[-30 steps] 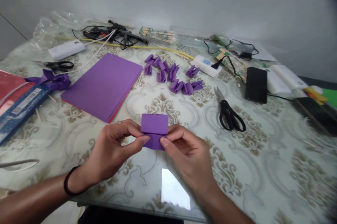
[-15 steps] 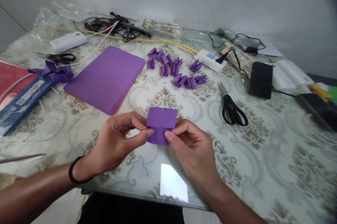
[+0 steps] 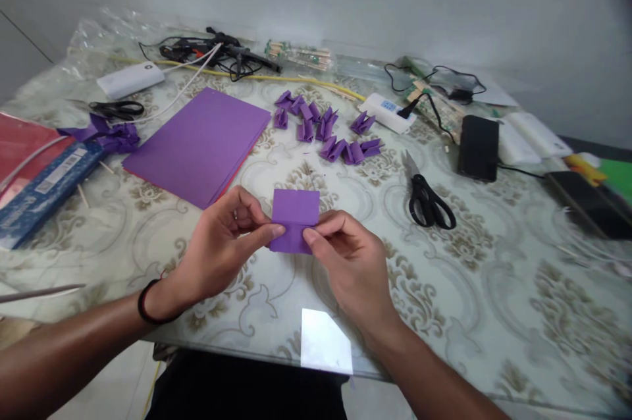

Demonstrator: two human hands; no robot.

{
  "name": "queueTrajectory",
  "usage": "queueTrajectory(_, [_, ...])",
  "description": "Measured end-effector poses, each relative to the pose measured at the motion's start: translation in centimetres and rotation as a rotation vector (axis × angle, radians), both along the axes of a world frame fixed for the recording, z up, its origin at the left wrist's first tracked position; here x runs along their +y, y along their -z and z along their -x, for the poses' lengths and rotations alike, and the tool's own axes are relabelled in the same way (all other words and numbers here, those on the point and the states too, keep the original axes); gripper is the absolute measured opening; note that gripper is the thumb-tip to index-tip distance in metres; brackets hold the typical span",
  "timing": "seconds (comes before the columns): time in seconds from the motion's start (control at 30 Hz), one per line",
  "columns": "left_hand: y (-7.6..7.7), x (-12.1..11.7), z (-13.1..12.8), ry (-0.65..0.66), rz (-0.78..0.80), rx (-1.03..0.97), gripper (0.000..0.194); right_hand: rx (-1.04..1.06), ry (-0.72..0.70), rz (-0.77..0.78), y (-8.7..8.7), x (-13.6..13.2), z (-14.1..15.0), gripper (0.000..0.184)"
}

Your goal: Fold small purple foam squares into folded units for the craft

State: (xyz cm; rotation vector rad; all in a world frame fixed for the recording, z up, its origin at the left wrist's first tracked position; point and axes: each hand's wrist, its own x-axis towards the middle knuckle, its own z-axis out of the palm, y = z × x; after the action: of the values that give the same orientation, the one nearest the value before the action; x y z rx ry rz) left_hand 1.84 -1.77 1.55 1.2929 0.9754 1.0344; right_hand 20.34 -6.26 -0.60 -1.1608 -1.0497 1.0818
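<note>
Both hands pinch a small purple paper rectangle (image 3: pixel 295 216) just above the table, near its front edge. My left hand (image 3: pixel 220 249) grips its left side between thumb and fingers. My right hand (image 3: pixel 348 262) pinches its right side the same way. A horizontal crease runs across the paper at the level of the thumbs. Several folded purple paper pieces (image 3: pixel 326 130) lie in a loose cluster farther back on the table. A stack of purple sheets (image 3: pixel 200 143) lies to the left of them.
Black scissors (image 3: pixel 427 199) lie to the right of my hands, another pair (image 3: pixel 116 107) at far left. Behind are a glue gun with cables (image 3: pixel 217 54), a white power strip (image 3: pixel 388 110), a black phone (image 3: pixel 478 147), a blue package (image 3: pixel 42 186) and crumpled purple scraps (image 3: pixel 111 137).
The hands and the paper have shifted slightly up and away from the table's front edge. The grip on the paper is the same.
</note>
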Motion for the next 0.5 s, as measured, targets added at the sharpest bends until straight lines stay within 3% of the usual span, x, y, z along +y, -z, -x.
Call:
queueTrajectory(0.27, [0.17, 0.27, 0.42, 0.101, 0.176, -0.013, 0.04, -0.043, -0.006, 0.026, -0.08, -0.14, -0.15, 0.016])
queueTrajectory(0.4, [0.16, 0.23, 0.59, 0.218, 0.176, 0.12, 0.024, -0.049, -0.026, 0.001, -0.21, -0.19, -0.23, 0.012])
queueTrajectory(0.5, [0.04, 0.0, 0.48, 0.227, 0.149, 0.114, 0.015, 0.019, -0.042, 0.02, -0.13, -0.04, -0.22, 0.012])
